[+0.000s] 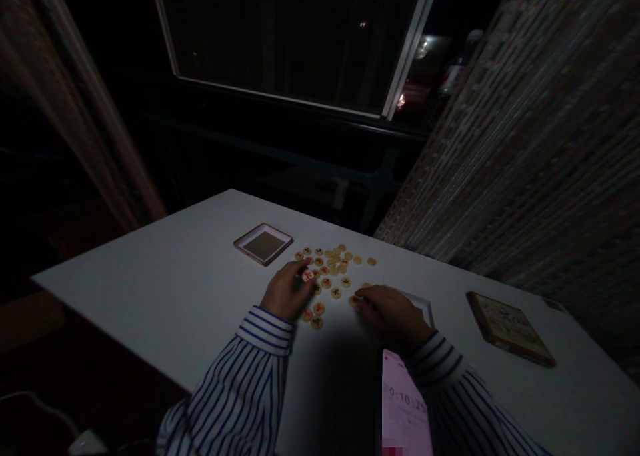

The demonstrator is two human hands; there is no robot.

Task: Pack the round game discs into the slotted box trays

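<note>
Round wooden Chinese chess pieces (336, 293) with red or black characters lie loosely spread on the white table (190, 269). Between the thumb and fingers of my left hand (285, 291) is a red-marked Chinese chess piece (308, 276), held just over the left side of the spread. My right hand (393, 313) is curled at the right edge of the pieces. Its fingertips close on another Chinese chess piece (353, 301), partly covered by the fingers. Several pieces near both hands are partly hidden.
An open shallow box tray (239, 245) stands left of the pieces. A second white tray (425, 306) is partly behind my right hand. A phone (406, 403) showing a timer lies by my right forearm. Farther right is a patterned box lid (510, 326). Curtains (480, 176) hang beyond the table.
</note>
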